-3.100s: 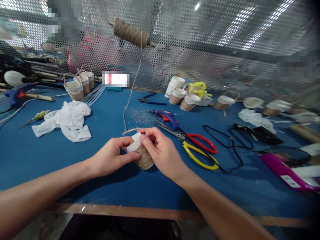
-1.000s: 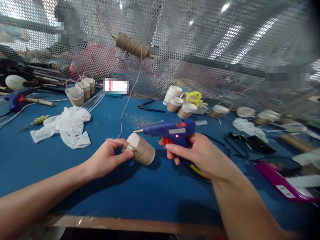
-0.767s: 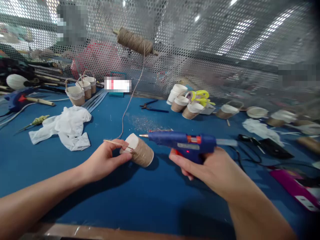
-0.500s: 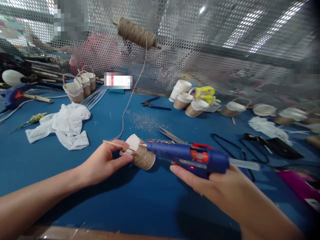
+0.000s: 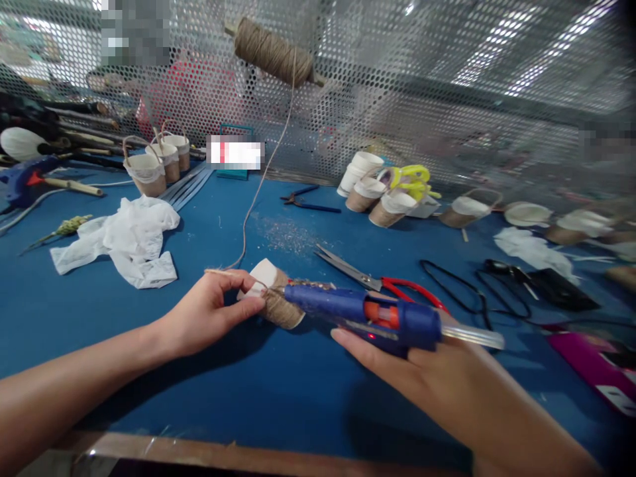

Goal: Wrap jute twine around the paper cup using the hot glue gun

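A small paper cup (image 5: 284, 310) wrapped in brown twine lies tilted on its side, its white rim toward the upper left. My left hand (image 5: 216, 308) is closed on the cup's rim, pinching the twine and a thin stick (image 5: 218, 272) along with it. My right hand (image 5: 407, 358) is wrapped round the handle of a blue hot glue gun (image 5: 338, 301) with a clear glue stick (image 5: 474, 336) out of its back. The gun's nozzle points left and meets the twine near the cup's rim; the exact contact is hidden.
A twine spool (image 5: 273, 52) hangs on the perforated metal screen, its strand (image 5: 263, 179) running down to the cup. Red-handled scissors (image 5: 348, 265), pliers (image 5: 311, 202) and white lace fabric (image 5: 134, 238) lie on the blue table. Several wrapped cups (image 5: 144, 175) stand behind, left and right.
The glue gun has moved slightly left, bringing its nozzle onto the twine by the rim. More of the scissors' red handles now shows. My left hand keeps its hold.
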A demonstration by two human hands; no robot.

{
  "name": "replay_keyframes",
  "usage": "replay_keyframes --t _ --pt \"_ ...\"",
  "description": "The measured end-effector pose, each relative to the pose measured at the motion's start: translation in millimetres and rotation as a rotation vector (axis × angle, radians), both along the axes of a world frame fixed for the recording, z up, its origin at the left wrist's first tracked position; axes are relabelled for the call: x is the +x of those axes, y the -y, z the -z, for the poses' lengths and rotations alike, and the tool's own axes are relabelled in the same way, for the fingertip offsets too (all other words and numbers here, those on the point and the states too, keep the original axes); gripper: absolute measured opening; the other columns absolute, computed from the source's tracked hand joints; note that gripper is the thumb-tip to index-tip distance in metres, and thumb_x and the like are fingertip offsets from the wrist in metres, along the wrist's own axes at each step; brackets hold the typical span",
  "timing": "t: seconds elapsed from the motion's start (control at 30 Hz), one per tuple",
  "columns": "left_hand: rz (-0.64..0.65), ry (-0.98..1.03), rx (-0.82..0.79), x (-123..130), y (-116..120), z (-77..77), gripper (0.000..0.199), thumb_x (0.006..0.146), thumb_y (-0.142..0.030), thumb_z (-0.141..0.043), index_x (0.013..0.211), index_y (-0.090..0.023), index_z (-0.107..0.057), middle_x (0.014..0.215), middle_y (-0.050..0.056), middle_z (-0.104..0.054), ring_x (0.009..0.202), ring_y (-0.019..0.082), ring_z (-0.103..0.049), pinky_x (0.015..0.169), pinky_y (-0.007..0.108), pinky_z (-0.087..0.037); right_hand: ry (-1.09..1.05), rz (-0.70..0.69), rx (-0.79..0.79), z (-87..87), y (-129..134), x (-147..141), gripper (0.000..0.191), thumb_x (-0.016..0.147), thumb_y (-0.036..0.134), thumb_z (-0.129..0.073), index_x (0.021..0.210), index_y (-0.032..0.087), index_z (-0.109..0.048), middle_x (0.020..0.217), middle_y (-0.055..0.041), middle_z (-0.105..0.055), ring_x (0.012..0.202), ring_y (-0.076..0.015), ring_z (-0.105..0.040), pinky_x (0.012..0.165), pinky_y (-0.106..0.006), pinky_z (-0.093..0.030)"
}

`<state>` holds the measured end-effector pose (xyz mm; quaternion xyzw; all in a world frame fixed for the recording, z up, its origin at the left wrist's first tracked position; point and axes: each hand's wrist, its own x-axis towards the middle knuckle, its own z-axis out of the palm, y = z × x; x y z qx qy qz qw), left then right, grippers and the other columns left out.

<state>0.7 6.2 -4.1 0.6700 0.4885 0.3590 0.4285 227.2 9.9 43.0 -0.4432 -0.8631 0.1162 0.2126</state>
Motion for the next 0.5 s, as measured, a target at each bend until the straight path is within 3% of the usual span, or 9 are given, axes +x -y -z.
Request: replay_keyframes --t 0.1,0.23,0.37,0.5 --pt "0.002 0.023 0.006 -0.4 0.2 0.8 0.019 0.08 -0.025 -0.051 0.073 -0.011 -0.062 0.081 0.007 -0.066 0.078 0.018 -0.057 0.075 0.03 -0.041 0.003 0.034 0.001 4.2 0.5 1.0 0.015 0.081 0.032 -0.048 0.072 0.025 -0.059 0.064 -0.0019 -0.064 0.058 -0.0182 -0.061 0.055 -0.029 -0.051" --pt "-0.014 0.001 0.016 -0.7 0.3 1.3 0.018 0.079 -0.025 -0.052 0.071 -0.012 -0.061 0.078 0.006 -0.066 0.074 0.017 -0.056 0.071 0.029 -0.041 0.001 0.011 -0.05 4.4 0.9 -0.7 0.016 0.081 0.031 -0.048 0.07 0.025 -0.058 0.057 0.001 -0.061 0.048 -0.014 -0.056 0.047 -0.025 -0.048" --pt "-0.002 -0.008 0.025 -0.5 0.2 1.1 0.018 0.08 -0.025 -0.051 0.073 -0.012 -0.062 0.08 0.007 -0.067 0.076 0.017 -0.057 0.073 0.03 -0.041 0.008 0.026 0.024 0.5 0.9 -2.5 0.021 0.082 0.034 -0.046 0.069 0.026 -0.06 0.057 0.0 -0.061 0.048 -0.0154 -0.056 0.047 -0.027 -0.047" --pt "-0.013 -0.016 0.014 0.1 0.2 0.5 0.017 0.079 -0.024 -0.052 0.073 -0.012 -0.062 0.079 0.006 -0.066 0.074 0.017 -0.057 0.072 0.029 -0.042 0.026 -0.005 -0.026 -2.0 2.2 -4.0 0.019 0.081 0.031 -0.047 0.068 0.025 -0.06 0.056 0.0008 -0.06 0.046 -0.0142 -0.055 0.045 -0.025 -0.047"
